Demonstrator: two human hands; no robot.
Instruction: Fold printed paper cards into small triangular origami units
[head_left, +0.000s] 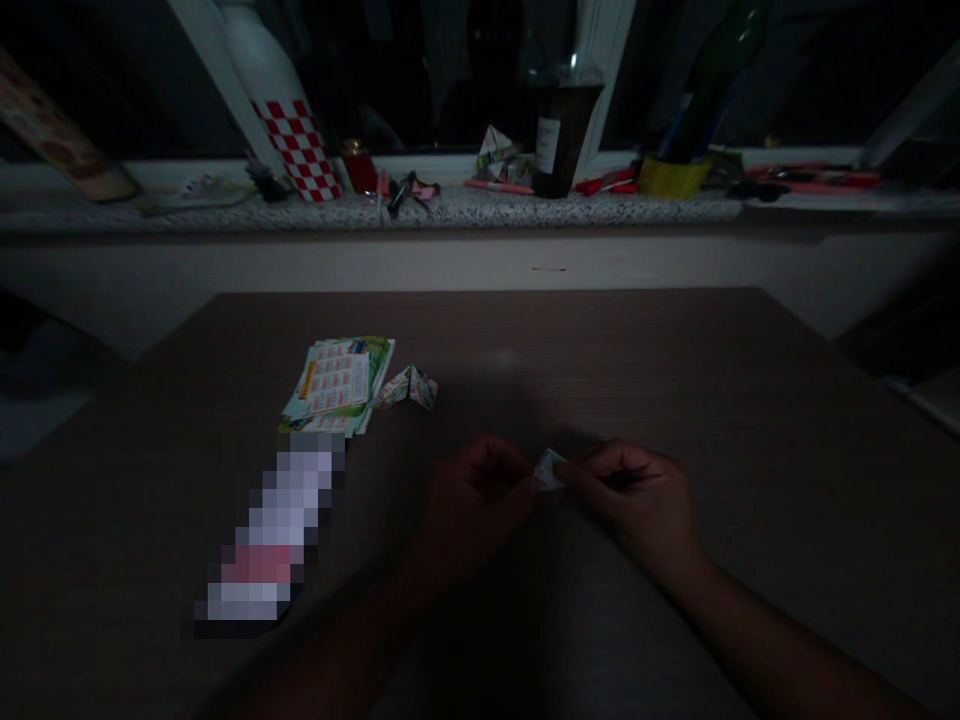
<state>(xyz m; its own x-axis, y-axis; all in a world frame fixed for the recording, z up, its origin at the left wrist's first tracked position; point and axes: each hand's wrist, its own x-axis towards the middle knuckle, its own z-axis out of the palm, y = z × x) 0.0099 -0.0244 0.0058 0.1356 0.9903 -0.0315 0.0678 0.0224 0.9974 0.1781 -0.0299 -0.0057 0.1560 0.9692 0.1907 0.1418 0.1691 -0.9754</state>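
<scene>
Between my two hands is a small folded piece of paper (551,470), pale and pointed at the top. My left hand (480,500) pinches its left edge with thumb and fingertips. On the other side, my right hand (637,495) grips the right part between thumb and forefinger. The paper's lower part is partly hidden by the fingers. Left of it on the table lie a folded printed paper piece (409,388) and a stack of printed paper sheets (337,385). The light is dim, so fine folds are hard to see.
A pixelated long object (270,530) lies on the brown table (480,330) to the left. Along the stone windowsill (465,210) stand a red-and-white checked bottle (296,140), a dark plastic cup (559,140), a green bottle (709,90) in a yellow base, and several small items.
</scene>
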